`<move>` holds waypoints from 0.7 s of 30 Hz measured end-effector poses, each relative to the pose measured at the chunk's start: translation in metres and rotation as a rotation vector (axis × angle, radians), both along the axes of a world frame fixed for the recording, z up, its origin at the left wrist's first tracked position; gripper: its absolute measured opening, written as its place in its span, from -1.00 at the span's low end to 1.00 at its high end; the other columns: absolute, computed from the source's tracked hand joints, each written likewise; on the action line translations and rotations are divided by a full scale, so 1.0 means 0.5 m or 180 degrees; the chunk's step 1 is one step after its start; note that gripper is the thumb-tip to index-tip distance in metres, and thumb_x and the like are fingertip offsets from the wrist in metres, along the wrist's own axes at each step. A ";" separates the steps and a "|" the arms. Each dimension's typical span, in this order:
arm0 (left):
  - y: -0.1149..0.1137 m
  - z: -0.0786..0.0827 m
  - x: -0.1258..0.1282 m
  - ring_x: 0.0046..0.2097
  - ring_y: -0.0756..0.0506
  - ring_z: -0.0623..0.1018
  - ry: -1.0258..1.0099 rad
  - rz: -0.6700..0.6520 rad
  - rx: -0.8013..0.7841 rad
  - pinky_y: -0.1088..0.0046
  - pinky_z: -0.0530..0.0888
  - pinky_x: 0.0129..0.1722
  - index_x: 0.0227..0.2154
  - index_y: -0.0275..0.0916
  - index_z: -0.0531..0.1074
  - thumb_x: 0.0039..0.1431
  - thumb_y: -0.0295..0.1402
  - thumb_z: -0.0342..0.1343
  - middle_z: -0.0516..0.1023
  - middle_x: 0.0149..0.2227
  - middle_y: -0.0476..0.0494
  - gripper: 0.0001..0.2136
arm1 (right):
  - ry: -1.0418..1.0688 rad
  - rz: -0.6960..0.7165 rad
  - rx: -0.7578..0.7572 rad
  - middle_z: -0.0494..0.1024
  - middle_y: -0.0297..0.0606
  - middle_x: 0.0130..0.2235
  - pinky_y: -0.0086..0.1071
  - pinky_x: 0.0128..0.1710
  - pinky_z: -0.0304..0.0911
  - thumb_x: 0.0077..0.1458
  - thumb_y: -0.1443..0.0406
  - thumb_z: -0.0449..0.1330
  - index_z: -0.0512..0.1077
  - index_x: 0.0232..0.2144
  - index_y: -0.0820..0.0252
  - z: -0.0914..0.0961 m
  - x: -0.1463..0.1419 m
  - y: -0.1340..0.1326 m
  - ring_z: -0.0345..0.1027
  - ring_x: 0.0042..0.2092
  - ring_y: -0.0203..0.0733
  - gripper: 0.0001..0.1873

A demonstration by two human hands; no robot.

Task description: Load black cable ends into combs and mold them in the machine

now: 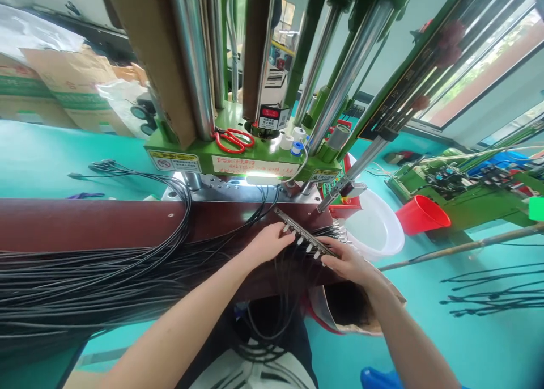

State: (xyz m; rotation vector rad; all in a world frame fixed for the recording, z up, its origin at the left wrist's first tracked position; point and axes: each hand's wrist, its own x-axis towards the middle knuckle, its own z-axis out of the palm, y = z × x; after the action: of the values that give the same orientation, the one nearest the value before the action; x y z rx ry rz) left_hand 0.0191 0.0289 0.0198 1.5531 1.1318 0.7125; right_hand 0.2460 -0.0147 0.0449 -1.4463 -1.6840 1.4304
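A long metal mould bar point(304, 230) is held at a slant above the dark red bench. My left hand point(274, 241) closes on its upper left end, thumb along the near side. Around its lower right end my right hand point(344, 258) is closed too. Several pale connector ends point(308, 246) stick out in a row along the bar's near edge. Thin black cables point(283, 292) hang below it in a loop towards my lap. Just behind my right hand lies a bunch of cables with metal tips point(338, 230).
A green press point(255, 165) with a lit metal bed stands ahead, red-handled scissors point(233, 140) on it. Many black cables point(106, 275) cover the bench's left. At right are a white tub point(393, 236), a red bucket point(423, 216) and, below, an open box point(369, 324).
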 end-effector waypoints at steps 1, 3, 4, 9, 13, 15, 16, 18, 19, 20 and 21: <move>-0.005 0.004 -0.005 -0.50 0.01 0.35 0.0198 0.0054 0.0323 0.50 0.27 -0.51 -0.46 -0.26 0.37 -0.03 -0.23 0.02 0.41 -0.42 -0.08 -0.81 | -0.0182 0.0108 -0.0094 0.28 -0.46 -0.55 -0.57 -0.70 -0.12 -0.03 0.20 0.18 0.32 -0.10 0.20 0.014 0.004 0.011 -0.02 -0.64 -0.49 -0.59; -0.020 0.014 -0.020 -0.41 -0.03 0.39 0.0579 0.0096 0.0713 0.45 0.30 -0.37 -0.34 -0.23 0.39 -0.02 -0.26 0.03 0.41 -0.26 -0.13 -0.80 | -0.0558 0.0418 -0.0246 0.27 -0.47 -0.56 -0.57 -0.69 -0.11 -0.03 0.21 0.17 0.32 -0.18 0.21 0.036 0.011 0.039 -0.01 -0.63 -0.48 -0.67; -0.027 0.019 -0.029 -0.38 -0.04 0.41 0.0758 0.0079 0.0793 0.44 0.30 -0.34 -0.30 -0.22 0.39 -0.01 -0.26 0.02 0.40 -0.22 -0.14 -0.78 | -0.0711 0.0576 -0.0263 0.27 -0.47 -0.56 -0.56 -0.69 -0.11 -0.03 0.21 0.16 0.33 -0.21 0.21 0.043 0.013 0.056 0.01 -0.62 -0.47 -0.70; -0.043 0.036 -0.086 -0.43 -0.06 0.40 0.1104 -0.0064 0.0878 0.47 0.23 -0.41 -0.35 -0.16 0.42 0.03 -0.24 -0.01 0.47 -0.44 -0.05 -0.81 | -0.1228 0.1341 -0.0247 0.29 -0.47 -0.60 -0.54 -0.66 -0.04 -0.03 0.22 0.14 0.35 -0.21 0.23 0.046 -0.009 0.161 0.08 -0.62 -0.43 -0.69; -0.030 0.040 -0.136 -0.47 -0.04 0.38 0.0782 0.0156 0.0838 0.50 0.20 -0.45 -0.40 -0.17 0.44 0.04 -0.23 -0.03 0.47 -0.51 -0.03 -0.81 | -0.1493 0.1835 0.0613 0.42 -0.32 -0.43 -0.45 -0.44 0.18 -0.09 0.35 0.13 0.44 -0.28 0.28 0.027 -0.057 0.247 0.28 -0.44 -0.32 -0.74; -0.017 0.043 -0.158 -0.45 -0.04 0.39 0.0605 0.0341 0.0808 0.50 0.22 -0.44 -0.41 -0.19 0.44 0.04 -0.22 -0.03 0.47 -0.51 -0.04 -0.79 | -0.1592 0.1976 0.1166 0.43 -0.26 -0.35 -0.42 -0.29 0.19 -0.16 0.42 0.14 0.49 -0.37 0.28 0.013 -0.083 0.277 0.30 -0.30 -0.26 -0.78; -0.009 0.044 -0.168 -0.44 -0.05 0.39 0.0529 0.0421 0.0806 0.50 0.23 -0.43 -0.42 -0.20 0.44 0.03 -0.22 -0.03 0.47 -0.50 -0.04 -0.79 | -0.1622 0.2001 0.1314 0.43 -0.25 -0.33 -0.40 -0.24 0.18 -0.18 0.45 0.15 0.50 -0.40 0.27 0.004 -0.093 0.287 0.30 -0.26 -0.24 -0.79; 0.015 0.043 -0.181 -0.42 -0.05 0.40 0.0445 0.0538 0.0805 0.49 0.26 -0.40 -0.43 -0.23 0.43 0.03 -0.22 -0.03 0.47 -0.48 -0.05 -0.78 | -0.1651 0.1944 0.1429 0.43 -0.24 -0.33 -0.37 -0.19 0.16 -0.21 0.47 0.16 0.52 -0.41 0.26 -0.013 -0.107 0.299 0.29 -0.24 -0.21 -0.77; 0.030 0.041 -0.184 -0.41 -0.06 0.40 0.0439 0.0578 0.0798 0.48 0.27 -0.39 -0.43 -0.24 0.43 0.03 -0.23 -0.04 0.47 -0.47 -0.06 -0.78 | -0.1663 0.1896 0.1487 0.44 -0.24 -0.33 -0.35 -0.19 0.16 -0.22 0.47 0.17 0.52 -0.41 0.26 -0.021 -0.110 0.301 0.29 -0.25 -0.20 -0.76; 0.046 0.036 -0.185 -0.39 -0.06 0.41 0.0443 0.0615 0.0786 0.47 0.28 -0.37 -0.43 -0.24 0.42 0.02 -0.23 -0.04 0.48 -0.46 -0.06 -0.79 | -0.1672 0.1838 0.1541 0.44 -0.24 -0.34 -0.34 -0.19 0.16 -0.23 0.48 0.18 0.52 -0.40 0.25 -0.028 -0.111 0.302 0.30 -0.25 -0.19 -0.75; 0.063 0.030 -0.183 -0.38 -0.07 0.42 0.0444 0.0660 0.0770 0.46 0.30 -0.35 -0.43 -0.24 0.42 0.02 -0.24 -0.04 0.48 -0.44 -0.06 -0.79 | -0.1673 0.1761 0.1586 0.45 -0.25 -0.34 -0.34 -0.20 0.17 -0.24 0.47 0.18 0.52 -0.40 0.24 -0.032 -0.110 0.302 0.31 -0.27 -0.19 -0.75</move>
State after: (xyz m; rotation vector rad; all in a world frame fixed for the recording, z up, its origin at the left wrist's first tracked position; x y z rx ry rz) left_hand -0.0724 0.0603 0.0346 1.7248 1.3646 0.9184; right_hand 0.1911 0.1363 0.0287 -1.1700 -2.6921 0.7723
